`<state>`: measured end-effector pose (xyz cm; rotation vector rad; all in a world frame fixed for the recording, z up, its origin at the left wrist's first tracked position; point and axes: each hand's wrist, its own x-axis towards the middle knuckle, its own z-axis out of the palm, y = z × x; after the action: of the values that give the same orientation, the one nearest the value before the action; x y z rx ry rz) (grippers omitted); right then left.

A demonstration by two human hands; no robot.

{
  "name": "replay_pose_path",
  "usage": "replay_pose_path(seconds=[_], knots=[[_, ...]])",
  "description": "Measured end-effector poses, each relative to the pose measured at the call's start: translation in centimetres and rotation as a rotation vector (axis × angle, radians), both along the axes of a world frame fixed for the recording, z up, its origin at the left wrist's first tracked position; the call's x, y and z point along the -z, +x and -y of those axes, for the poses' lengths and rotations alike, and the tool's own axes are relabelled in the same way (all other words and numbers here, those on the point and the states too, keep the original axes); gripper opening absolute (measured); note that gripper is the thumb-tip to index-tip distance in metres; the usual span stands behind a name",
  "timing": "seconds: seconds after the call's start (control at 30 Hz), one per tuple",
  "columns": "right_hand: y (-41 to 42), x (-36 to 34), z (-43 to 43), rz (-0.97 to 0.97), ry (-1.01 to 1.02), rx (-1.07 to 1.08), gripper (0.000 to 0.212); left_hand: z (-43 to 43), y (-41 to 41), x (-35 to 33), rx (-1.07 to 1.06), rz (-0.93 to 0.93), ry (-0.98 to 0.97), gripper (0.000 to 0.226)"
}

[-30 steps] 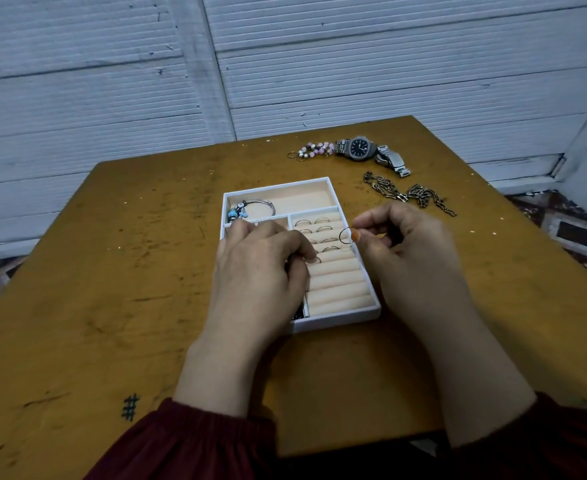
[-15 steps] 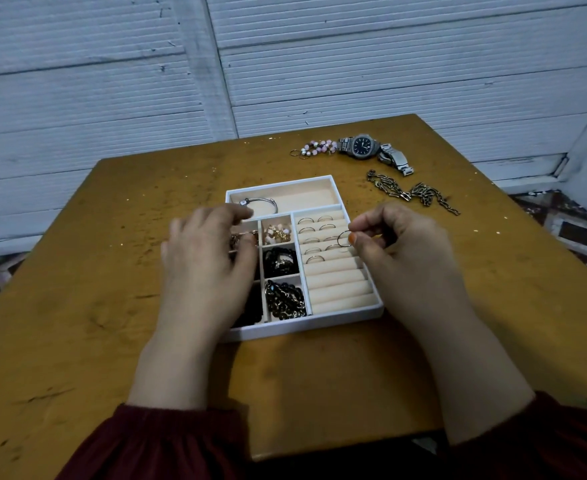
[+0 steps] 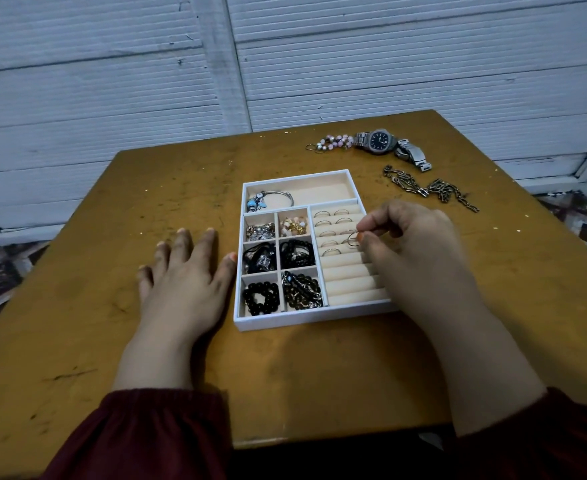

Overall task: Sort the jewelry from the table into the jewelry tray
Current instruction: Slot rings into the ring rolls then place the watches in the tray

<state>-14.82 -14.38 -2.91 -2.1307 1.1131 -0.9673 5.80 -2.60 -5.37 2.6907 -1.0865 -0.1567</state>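
On the surface (image 3: 77, 306), the right hand (image 3: 420, 244) pinches a ring (image 3: 353, 240) over slots in the tray (image 3: 306, 322), seemingly to seat it. The left hand (image 3: 184, 282) lies flat, empty, alongside.

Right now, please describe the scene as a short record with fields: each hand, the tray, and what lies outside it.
Left hand: open, flat on the table, left of the tray
Right hand: fingers pinch a ring over the ring rolls
Tray: white, partly filled; bangle in its far section
Outside tray: bead bracelet, watch, chain
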Motion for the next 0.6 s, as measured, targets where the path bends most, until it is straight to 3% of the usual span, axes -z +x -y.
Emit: replay_pose_path(seconds=[0.6], knots=[[0.09, -0.47, -0.30, -0.267, -0.036, 0.046, 0.009, 0.24, 0.08, 0.06, 0.014, 0.013, 0.034, 0.059]])
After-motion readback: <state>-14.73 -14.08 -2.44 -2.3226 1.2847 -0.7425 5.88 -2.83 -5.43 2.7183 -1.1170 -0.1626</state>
